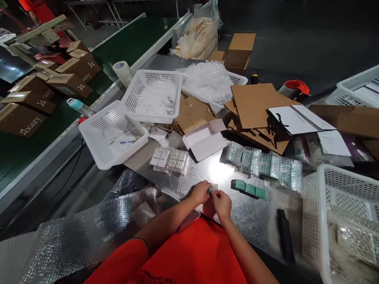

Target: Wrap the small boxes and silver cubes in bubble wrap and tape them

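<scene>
Close to the table's front edge, my left hand (201,192) is closed on a small green box (210,190), mostly hidden by the fingers. My right hand (222,203) pinches at the same spot, where a bit of clear bubble wrap shows; exactly what its fingers grip is hard to see. A loose sheet of bubble wrap (185,184) lies left of my left hand. Right of my hands sits a short row of green boxes (250,188). Behind it stands a row of bubble-wrapped green packs (263,163). Bubble-wrapped flat packs (170,159) are at left.
White baskets (112,159) (177,112) stand back left, another basket (314,221) at right. An open white box (205,142) and flattened cardboard (257,106) lie behind. A black object (285,236) rests front right. Brown cartons (71,85) ride the green conveyor (130,43); a person (41,12) stands beyond.
</scene>
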Demonstrator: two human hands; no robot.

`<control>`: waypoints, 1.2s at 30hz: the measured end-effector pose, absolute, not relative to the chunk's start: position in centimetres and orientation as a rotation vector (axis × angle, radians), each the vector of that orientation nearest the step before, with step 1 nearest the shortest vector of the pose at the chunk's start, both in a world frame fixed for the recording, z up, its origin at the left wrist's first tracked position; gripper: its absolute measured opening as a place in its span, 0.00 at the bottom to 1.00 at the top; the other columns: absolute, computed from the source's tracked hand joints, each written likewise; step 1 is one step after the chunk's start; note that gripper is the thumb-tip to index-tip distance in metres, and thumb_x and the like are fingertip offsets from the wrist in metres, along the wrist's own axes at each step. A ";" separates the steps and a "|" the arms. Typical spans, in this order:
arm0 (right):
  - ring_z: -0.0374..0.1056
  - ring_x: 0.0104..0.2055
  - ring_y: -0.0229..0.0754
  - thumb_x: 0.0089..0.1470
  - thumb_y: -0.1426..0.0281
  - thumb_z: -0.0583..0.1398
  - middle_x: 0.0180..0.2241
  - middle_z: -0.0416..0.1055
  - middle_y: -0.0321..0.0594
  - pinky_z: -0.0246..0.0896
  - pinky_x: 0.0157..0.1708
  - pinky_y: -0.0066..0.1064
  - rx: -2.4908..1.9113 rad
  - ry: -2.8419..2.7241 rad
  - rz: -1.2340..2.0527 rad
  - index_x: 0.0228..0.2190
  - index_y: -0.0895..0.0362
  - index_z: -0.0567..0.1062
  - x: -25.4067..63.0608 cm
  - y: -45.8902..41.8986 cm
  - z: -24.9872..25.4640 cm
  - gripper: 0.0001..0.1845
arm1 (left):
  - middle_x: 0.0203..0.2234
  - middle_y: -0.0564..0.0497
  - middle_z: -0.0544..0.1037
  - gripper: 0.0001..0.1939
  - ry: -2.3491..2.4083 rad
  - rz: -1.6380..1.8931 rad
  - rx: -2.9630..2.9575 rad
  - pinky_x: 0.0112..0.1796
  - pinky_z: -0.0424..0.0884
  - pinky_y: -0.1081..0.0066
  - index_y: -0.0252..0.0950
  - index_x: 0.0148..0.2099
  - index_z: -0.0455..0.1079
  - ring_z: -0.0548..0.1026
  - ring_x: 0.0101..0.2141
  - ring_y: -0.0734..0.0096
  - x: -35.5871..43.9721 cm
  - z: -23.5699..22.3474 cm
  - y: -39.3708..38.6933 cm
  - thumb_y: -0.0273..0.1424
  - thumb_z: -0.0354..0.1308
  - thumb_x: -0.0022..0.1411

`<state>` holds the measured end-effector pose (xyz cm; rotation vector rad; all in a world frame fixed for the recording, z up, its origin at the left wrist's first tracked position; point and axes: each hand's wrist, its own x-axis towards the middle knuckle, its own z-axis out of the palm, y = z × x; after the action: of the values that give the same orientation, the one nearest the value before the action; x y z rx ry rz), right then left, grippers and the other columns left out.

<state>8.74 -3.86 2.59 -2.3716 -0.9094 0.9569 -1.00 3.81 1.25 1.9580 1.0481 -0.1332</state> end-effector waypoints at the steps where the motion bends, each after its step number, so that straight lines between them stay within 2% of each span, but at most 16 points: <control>1: 0.73 0.33 0.49 0.56 0.64 0.54 0.31 0.79 0.48 0.58 0.32 0.33 -2.426 -0.980 0.930 0.29 0.56 0.79 8.5 -3.7 2.7 0.15 | 0.43 0.48 0.75 0.19 1.052 -0.114 1.952 0.48 0.69 0.68 0.36 0.45 0.73 0.73 0.43 0.65 -0.8 1.2 3.8 0.16 0.54 0.53; 4: 0.73 0.36 0.48 0.60 0.70 0.50 0.34 0.78 0.50 0.60 0.35 0.32 -2.494 -1.220 0.880 0.33 0.59 0.80 7.9 -3.7 2.7 0.18 | 0.45 0.46 0.75 0.21 1.049 -0.073 1.929 0.49 0.70 0.67 0.34 0.47 0.73 0.73 0.44 0.64 -1.1 1.2 3.6 0.15 0.52 0.53; 8: 0.72 0.39 0.46 0.59 0.78 0.46 0.35 0.76 0.48 0.62 0.41 0.30 -2.386 -1.426 0.883 0.40 0.61 0.80 7.5 -4.8 2.0 0.23 | 0.53 0.45 0.73 0.29 1.231 0.032 1.840 0.50 0.69 0.68 0.37 0.58 0.68 0.73 0.47 0.65 -4.1 2.1 3.4 0.14 0.52 0.54; 11: 0.71 0.42 0.45 0.59 0.79 0.48 0.39 0.74 0.49 0.63 0.45 0.30 -2.316 -1.487 0.892 0.44 0.61 0.79 7.5 -5.6 1.6 0.22 | 0.55 0.38 0.70 0.24 1.707 0.024 1.793 0.55 0.65 0.59 0.33 0.59 0.65 0.70 0.54 0.54 -7.0 2.9 3.0 0.19 0.55 0.60; 14: 0.70 0.43 0.48 0.61 0.75 0.51 0.42 0.74 0.50 0.62 0.45 0.33 -2.401 -1.578 0.862 0.45 0.58 0.79 7.4 -5.6 2.4 0.19 | 0.55 0.32 0.70 0.25 2.013 -0.064 1.628 0.53 0.65 0.56 0.29 0.59 0.64 0.70 0.55 0.46 -8.4 3.1 3.0 0.28 0.61 0.61; 16: 0.69 0.44 0.50 0.62 0.71 0.52 0.45 0.73 0.51 0.62 0.44 0.36 -2.495 -1.638 0.846 0.46 0.56 0.79 7.1 -5.2 3.6 0.18 | 0.51 0.33 0.74 0.23 2.059 -0.077 1.465 0.50 0.66 0.58 0.30 0.57 0.65 0.74 0.51 0.48 -8.6 3.0 3.4 0.30 0.63 0.61; 19: 0.67 0.50 0.55 0.63 0.70 0.51 0.51 0.70 0.54 0.62 0.45 0.40 -2.550 -1.692 0.882 0.50 0.56 0.77 6.4 -4.4 5.6 0.20 | 0.41 0.40 0.79 0.10 2.064 -0.085 1.325 0.47 0.67 0.61 0.32 0.46 0.71 0.78 0.45 0.53 -8.5 3.0 4.4 0.29 0.62 0.62; 21: 0.64 0.55 0.57 0.63 0.71 0.52 0.56 0.66 0.56 0.62 0.48 0.41 -2.555 -1.711 0.914 0.53 0.57 0.75 6.1 -4.1 6.6 0.21 | 0.40 0.41 0.79 0.03 2.072 -0.073 1.340 0.47 0.67 0.64 0.33 0.39 0.72 0.78 0.44 0.55 -8.6 3.1 5.0 0.27 0.58 0.64; 23: 0.62 0.58 0.57 0.62 0.71 0.52 0.60 0.63 0.56 0.61 0.50 0.40 -2.545 -1.732 0.949 0.54 0.59 0.74 6.2 -3.9 7.0 0.21 | 0.44 0.40 0.78 0.03 2.093 -0.028 1.356 0.46 0.67 0.66 0.34 0.40 0.71 0.77 0.46 0.58 -8.7 3.2 5.2 0.26 0.57 0.64; 25: 0.61 0.59 0.56 0.63 0.71 0.52 0.62 0.61 0.55 0.60 0.51 0.39 -2.511 -1.771 0.984 0.54 0.59 0.74 6.6 -3.9 7.1 0.21 | 0.45 0.40 0.78 0.10 2.106 0.022 1.316 0.45 0.67 0.66 0.34 0.45 0.70 0.77 0.46 0.58 -8.7 3.3 5.2 0.27 0.62 0.61; 27: 0.61 0.59 0.56 0.63 0.71 0.51 0.62 0.61 0.55 0.60 0.51 0.38 -2.475 -1.810 1.021 0.54 0.60 0.74 7.1 -4.0 7.0 0.21 | 0.40 0.41 0.79 0.14 2.108 0.041 1.247 0.43 0.67 0.64 0.34 0.44 0.69 0.77 0.43 0.55 -8.7 3.4 5.0 0.28 0.67 0.55; 29: 0.61 0.59 0.55 0.63 0.71 0.51 0.63 0.61 0.55 0.60 0.51 0.37 -2.441 -1.828 1.051 0.54 0.60 0.73 7.5 -4.0 6.8 0.21 | 0.32 0.44 0.78 0.08 2.093 0.032 1.214 0.41 0.66 0.63 0.34 0.35 0.69 0.77 0.39 0.55 -8.7 3.7 5.0 0.24 0.65 0.53; 30: 0.61 0.59 0.55 0.62 0.71 0.52 0.63 0.61 0.54 0.60 0.51 0.37 -2.425 -1.823 1.068 0.54 0.60 0.73 7.6 -4.0 6.7 0.21 | 0.28 0.46 0.76 0.07 2.078 0.038 1.221 0.40 0.66 0.64 0.35 0.30 0.67 0.77 0.37 0.57 -8.6 4.1 5.1 0.22 0.63 0.53; 32: 0.61 0.59 0.55 0.60 0.72 0.54 0.61 0.62 0.53 0.59 0.51 0.37 -2.387 -1.773 1.119 0.51 0.58 0.75 8.1 -3.8 6.2 0.20 | 0.22 0.52 0.72 0.13 2.029 0.075 1.256 0.37 0.65 0.68 0.37 0.22 0.61 0.74 0.33 0.63 -8.2 5.0 5.2 0.20 0.60 0.53; 34: 0.62 0.57 0.54 0.55 0.73 0.58 0.58 0.65 0.51 0.59 0.51 0.36 -2.312 -1.624 1.227 0.43 0.56 0.78 8.7 -3.4 5.6 0.15 | 0.19 0.56 0.67 0.15 1.924 0.130 1.267 0.33 0.63 0.72 0.37 0.20 0.57 0.71 0.29 0.70 -7.1 6.2 5.0 0.21 0.59 0.51; 36: 0.64 0.54 0.54 0.47 0.75 0.61 0.52 0.69 0.51 0.58 0.50 0.36 -2.181 -1.384 1.375 0.30 0.56 0.78 9.5 -2.8 4.7 0.07 | 0.18 0.59 0.64 0.14 1.760 0.190 1.250 0.29 0.60 0.74 0.37 0.21 0.57 0.67 0.25 0.74 -5.2 7.3 4.4 0.20 0.59 0.50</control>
<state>9.46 -2.80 4.68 -2.1807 -1.3844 1.3749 -5.23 4.39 7.29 1.2505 1.7603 0.1900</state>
